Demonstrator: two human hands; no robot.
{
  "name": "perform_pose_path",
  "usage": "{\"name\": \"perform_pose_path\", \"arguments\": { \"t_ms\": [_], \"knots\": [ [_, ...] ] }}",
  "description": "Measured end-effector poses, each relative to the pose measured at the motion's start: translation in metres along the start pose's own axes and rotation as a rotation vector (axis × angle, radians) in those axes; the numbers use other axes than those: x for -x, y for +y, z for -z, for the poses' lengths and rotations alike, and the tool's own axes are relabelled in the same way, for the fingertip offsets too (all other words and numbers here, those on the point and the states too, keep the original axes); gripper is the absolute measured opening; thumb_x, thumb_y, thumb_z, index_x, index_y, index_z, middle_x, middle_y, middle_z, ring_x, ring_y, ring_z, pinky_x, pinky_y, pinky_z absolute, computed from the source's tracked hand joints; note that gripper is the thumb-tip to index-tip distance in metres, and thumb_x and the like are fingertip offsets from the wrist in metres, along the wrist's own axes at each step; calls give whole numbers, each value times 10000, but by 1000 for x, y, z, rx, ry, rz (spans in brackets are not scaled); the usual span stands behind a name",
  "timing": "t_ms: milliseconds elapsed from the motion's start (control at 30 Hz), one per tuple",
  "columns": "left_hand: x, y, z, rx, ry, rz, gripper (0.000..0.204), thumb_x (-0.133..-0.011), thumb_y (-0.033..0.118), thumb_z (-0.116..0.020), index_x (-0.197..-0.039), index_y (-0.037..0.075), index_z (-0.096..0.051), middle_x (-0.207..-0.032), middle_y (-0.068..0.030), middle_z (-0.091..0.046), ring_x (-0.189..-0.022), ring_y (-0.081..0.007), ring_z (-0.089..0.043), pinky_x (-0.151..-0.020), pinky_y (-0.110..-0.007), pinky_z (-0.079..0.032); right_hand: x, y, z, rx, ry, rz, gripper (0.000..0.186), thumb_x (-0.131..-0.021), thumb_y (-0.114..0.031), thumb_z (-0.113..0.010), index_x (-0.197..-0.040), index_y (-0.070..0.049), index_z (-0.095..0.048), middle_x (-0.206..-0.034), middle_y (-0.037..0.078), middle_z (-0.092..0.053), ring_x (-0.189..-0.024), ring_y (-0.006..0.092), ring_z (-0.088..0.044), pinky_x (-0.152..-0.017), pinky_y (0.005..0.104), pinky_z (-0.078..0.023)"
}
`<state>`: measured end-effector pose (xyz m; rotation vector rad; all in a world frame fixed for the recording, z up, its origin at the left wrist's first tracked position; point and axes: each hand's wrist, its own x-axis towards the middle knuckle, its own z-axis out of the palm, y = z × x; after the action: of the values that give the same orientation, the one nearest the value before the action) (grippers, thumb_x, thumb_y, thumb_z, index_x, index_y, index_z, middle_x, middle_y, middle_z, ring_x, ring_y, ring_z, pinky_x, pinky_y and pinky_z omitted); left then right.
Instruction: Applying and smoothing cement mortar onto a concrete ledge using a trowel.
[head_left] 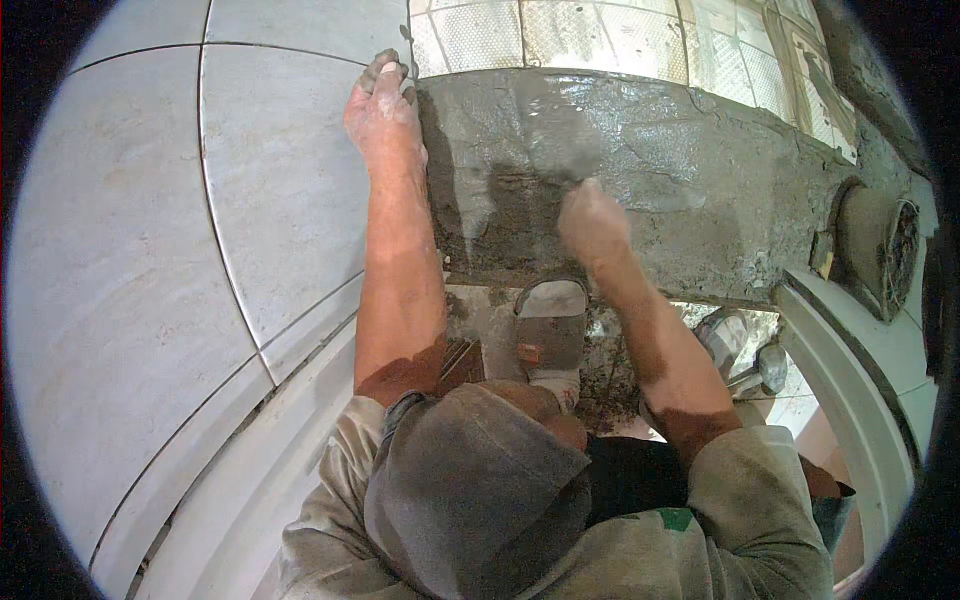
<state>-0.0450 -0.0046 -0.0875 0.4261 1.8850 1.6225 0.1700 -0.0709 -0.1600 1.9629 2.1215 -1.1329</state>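
My left hand [384,108] is closed at the edge of a large pale tile [285,150], its fingers coated in grey. Whatever it may hold is hidden. My right hand [594,222] is a blurred fist over the wet grey mortar bed [480,130]. Ahead of its knuckles a smeared grey shape looks like a trowel [565,138], its blade against the shiny mortar. The handle is hidden by the fist. Along the far side, the mortar meets a strip of textured, cream-coloured tiles [600,40].
A round pipe end [878,248] sticks up at the right. A white frame [850,390] curves below it. My sandalled foot [550,325] stands at the mortar's near edge. Metal objects [768,372] lie right of my forearm. A grey cap [475,495] covers the lower middle.
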Motion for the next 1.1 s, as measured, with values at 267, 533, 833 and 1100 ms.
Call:
{"name": "perform_pose_path", "arguments": {
  "t_ms": [267,533,833,1100],
  "knots": [
    [3,1,-7,-11,9,-6,294,-881,61,-533,-1151,-51,-559,-1136,-167,-588,-1050,-269,-585,-857,-368,-490,1,-59,-32,-61,-301,110,269,-840,-144,-475,-1005,63,-521,-944,261,-636,-918,398,-639,-794,477,-510],
    [-2,0,1,13,40,-12,280,-885,67,-544,-1138,-51,-558,-1105,-155,-604,-1017,-270,-600,-843,-361,-490,3,-1,8,93,-113,103,223,-862,-141,-461,-909,62,-540,-888,278,-634,-809,411,-644,-733,474,-511],
    [4,-4,-12,39,-46,5,279,-879,91,-562,-1120,-48,-575,-1098,-153,-600,-1031,-270,-590,-857,-378,-488,-4,-30,-24,19,-229,169,216,-847,-154,-499,-934,35,-556,-894,224,-639,-832,384,-647,-738,464,-513],
    [-3,-8,-11,38,18,27,272,-887,80,-536,-1129,-41,-572,-1099,-140,-594,-1008,-245,-582,-848,-353,-469,-29,-45,-3,-52,-307,36,296,-855,-205,-475,-1007,34,-564,-989,259,-631,-967,396,-618,-827,458,-492]
  ]
}}
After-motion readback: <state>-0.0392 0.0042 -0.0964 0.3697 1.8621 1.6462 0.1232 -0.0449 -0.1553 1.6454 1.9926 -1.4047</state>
